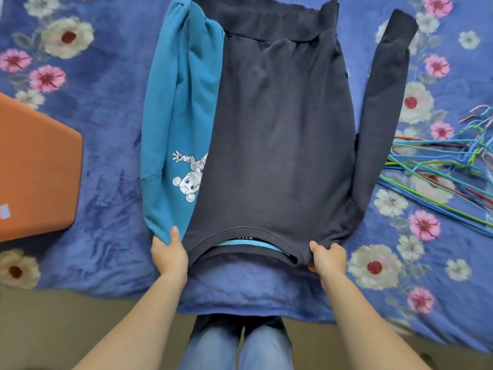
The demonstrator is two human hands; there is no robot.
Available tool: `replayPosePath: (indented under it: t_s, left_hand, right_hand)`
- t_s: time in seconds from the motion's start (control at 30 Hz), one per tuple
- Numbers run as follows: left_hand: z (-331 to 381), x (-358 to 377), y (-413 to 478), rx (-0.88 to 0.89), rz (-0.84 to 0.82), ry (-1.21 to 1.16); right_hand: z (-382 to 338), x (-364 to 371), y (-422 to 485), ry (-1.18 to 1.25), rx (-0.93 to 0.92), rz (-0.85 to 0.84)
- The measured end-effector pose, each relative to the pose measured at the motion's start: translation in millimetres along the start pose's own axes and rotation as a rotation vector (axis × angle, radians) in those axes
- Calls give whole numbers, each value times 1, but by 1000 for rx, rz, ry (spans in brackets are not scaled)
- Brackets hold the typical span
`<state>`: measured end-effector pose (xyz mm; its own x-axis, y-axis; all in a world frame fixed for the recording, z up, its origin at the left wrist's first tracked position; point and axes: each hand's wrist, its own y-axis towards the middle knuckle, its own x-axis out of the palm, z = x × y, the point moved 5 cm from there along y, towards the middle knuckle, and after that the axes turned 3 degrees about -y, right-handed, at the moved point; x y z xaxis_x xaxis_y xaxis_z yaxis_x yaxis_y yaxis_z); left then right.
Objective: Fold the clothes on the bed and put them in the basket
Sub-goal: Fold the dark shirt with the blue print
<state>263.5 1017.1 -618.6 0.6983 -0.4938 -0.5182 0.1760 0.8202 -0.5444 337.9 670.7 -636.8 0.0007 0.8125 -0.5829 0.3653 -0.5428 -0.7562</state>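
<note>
Both hands were closed on cloth at the near edge: the left hand [169,253] gripped at the near left shoulder with its thumb on top of the teal sweatshirt [176,102], right at the edge of the dark sweatshirt [280,129]. Its fingers were tucked underneath and hidden, so whether it had one layer or both could not be told. The right hand [329,259] pinched the dark sweatshirt's near right shoulder, just beside the collar [248,236]. The bed [106,129] carried everything, and its plush flowered cover looked grippy, so a drag toward the near edge would likely have wrinkled whatever lay flat on it. The dark sweatshirt lay spread over the middle of the bed, collar toward the person and hem far away, directly on top of the teal one. The biggest risk was that a lift or fold took both garments together, since the left grip sat on their shared edge. The teal sweatshirt stuck out only on the left, bunched lengthwise, and would probably have been pulled askew. The orange container [37,169] at the left, possibly the basket though that was unclear, stood well apart, so a carry across could have let a loose fold open. The right sleeve [384,102] lay stretched out beside the body, unfolded, and could have trailed toward the wire hangers [440,161] near it and snagged
</note>
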Motion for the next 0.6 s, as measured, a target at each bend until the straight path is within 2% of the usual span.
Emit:
replayPosePath:
  t_s: [0.13, 0.27, 0.33, 0.43, 0.6]
  left_hand:
    - [-36, -26, -22, -84, 36, 177]
    - [-54, -43, -47, -243, 32, 363]
    - [-41, -39, -49, -294, 89, 473]
    - [16, -8, -36, -141, 163, 579]
    - [141, 93, 0, 299, 20, 587]
  right_hand:
    - [19, -18, -13, -330, 35, 8]
    - [23, -31, -33, -728, 70, -139]
    - [8, -35, -34, -934, 31, -167]
    - [-42, -29, -24, -1019, -110, -146]
    - [-167, -4, -2, -840, -423, -66]
